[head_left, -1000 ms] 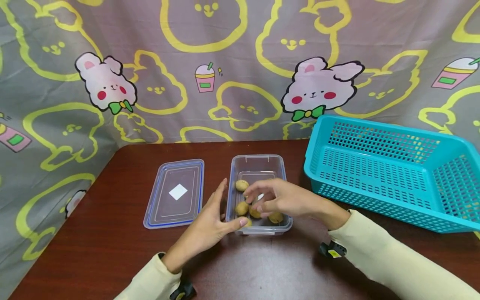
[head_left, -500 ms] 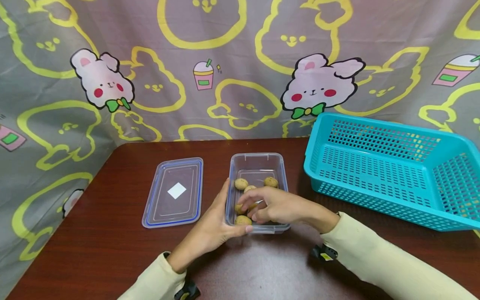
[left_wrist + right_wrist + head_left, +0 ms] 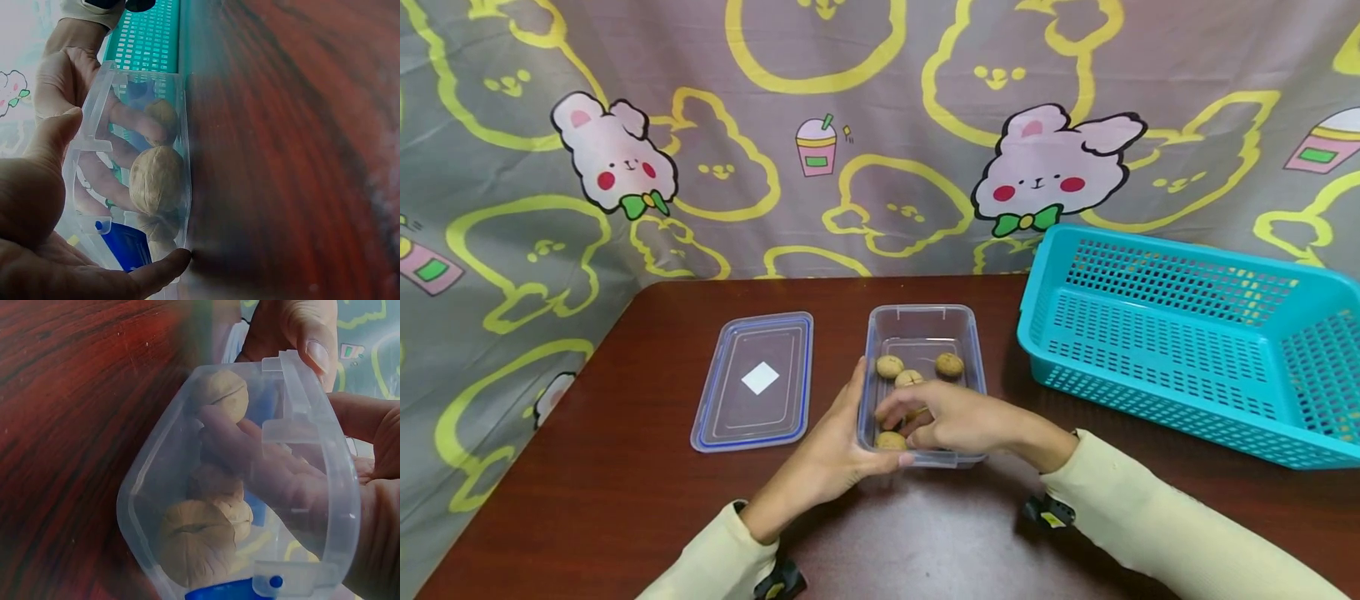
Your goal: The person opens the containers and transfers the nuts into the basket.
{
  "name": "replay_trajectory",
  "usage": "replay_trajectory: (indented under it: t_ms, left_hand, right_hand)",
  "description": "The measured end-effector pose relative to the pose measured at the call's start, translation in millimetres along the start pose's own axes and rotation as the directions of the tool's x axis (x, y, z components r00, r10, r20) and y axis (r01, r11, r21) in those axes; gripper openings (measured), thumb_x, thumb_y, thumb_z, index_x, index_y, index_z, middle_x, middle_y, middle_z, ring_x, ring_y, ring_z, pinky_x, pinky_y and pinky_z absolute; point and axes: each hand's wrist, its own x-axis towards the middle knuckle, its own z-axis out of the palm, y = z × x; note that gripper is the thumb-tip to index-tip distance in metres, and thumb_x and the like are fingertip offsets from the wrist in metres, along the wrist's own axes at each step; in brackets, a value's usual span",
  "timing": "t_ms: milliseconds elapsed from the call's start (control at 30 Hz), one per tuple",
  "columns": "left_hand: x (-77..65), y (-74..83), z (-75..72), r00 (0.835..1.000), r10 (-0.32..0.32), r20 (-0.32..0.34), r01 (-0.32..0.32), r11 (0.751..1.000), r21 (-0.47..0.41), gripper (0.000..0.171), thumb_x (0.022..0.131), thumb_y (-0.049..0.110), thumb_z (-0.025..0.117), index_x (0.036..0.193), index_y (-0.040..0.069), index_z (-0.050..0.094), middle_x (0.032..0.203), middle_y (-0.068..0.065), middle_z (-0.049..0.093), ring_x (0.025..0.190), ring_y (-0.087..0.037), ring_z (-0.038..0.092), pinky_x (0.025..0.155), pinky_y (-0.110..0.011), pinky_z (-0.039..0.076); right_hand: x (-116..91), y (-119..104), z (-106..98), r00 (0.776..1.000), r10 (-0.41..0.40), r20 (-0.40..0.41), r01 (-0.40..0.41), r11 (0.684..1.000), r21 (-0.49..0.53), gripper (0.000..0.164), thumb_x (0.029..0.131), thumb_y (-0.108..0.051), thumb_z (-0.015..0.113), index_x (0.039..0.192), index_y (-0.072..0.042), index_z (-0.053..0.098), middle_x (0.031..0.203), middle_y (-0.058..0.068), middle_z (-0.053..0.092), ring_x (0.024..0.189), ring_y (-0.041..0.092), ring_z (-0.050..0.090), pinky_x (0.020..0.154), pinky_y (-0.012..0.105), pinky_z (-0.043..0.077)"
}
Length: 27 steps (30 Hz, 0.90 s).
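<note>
A clear plastic food container stands on the table with several walnuts in it. My left hand grips its near left corner, thumb over the front rim and fingers along the outer left side. Inside the container is my right hand, with fingers bent downward among the walnuts at the near end. Through the clear wall in the right wrist view, a finger touches one walnut. Another walnut lies against the near wall in the left wrist view. The right hand hides part of the pile.
Left of the container lies its clear lid with a blue seal and a white square label. A turquoise perforated basket stands at the right on the dark wooden table. A patterned cloth hangs behind.
My right hand has gone lower into the container and shifted toward its near left part, uncovering walnuts farther back. My left thumb has moved slightly right along the front rim.
</note>
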Motion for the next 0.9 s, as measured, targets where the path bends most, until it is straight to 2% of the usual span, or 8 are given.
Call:
replay_trajectory:
  t_ms: [233,500,767,900]
  left_hand:
    - [-0.1,2.0,-0.3,1.000,-0.031,0.000,0.031,0.999,0.019,0.137,0.076,0.033,0.095,0.169,0.016,-0.004,0.175,-0.018,0.010,0.158,-0.034,0.023,0.128,-0.055,0.023]
    - [-0.1,2.1,-0.7,1.000,-0.028,0.003,0.028,0.999,0.032,0.137,0.077,0.035,0.095,0.169,0.016,-0.004,0.175,-0.018,0.011,0.158,-0.033,0.024,0.128,-0.055,0.024]
    - [0.4,2.5,-0.3,0.999,-0.031,0.004,0.031,0.999,0.035,0.138,0.076,0.034,0.096,0.169,0.015,-0.004,0.175,-0.020,0.013,0.158,-0.034,0.024,0.129,-0.054,0.023]
    - [0.6,2.2,-0.5,0.999,-0.032,0.007,0.032,0.999,0.034,0.138,0.076,0.034,0.096,0.169,0.015,-0.004,0.175,-0.019,0.013,0.158,-0.034,0.024,0.129,-0.054,0.024]
  right_hand:
    - [2.7,0.7,4.8,0.999,0.046,-0.024,-0.045,0.998,0.039,0.042,0.093,0.007,0.058,0.136,0.007,0.061,0.132,0.020,0.064,0.118,0.026,0.068,0.102,0.033,0.056]
    - [5.8,2.6,7.9,0.995,0.083,-0.061,-0.077,0.992,0.104,0.043,0.091,0.008,0.057,0.134,0.007,0.063,0.130,0.020,0.066,0.113,0.025,0.068,0.096,0.030,0.057]
    - [7.6,6.4,6.1,0.991,0.119,-0.064,-0.098,0.960,0.261,0.044,0.089,0.009,0.054,0.133,0.012,0.059,0.129,0.023,0.065,0.114,0.023,0.065,0.093,0.027,0.056]
    - [9.0,8.2,6.2,0.992,0.117,-0.049,-0.097,0.949,0.300,0.044,0.089,0.008,0.054,0.133,0.013,0.058,0.129,0.022,0.064,0.110,0.020,0.064,0.089,0.024,0.055]
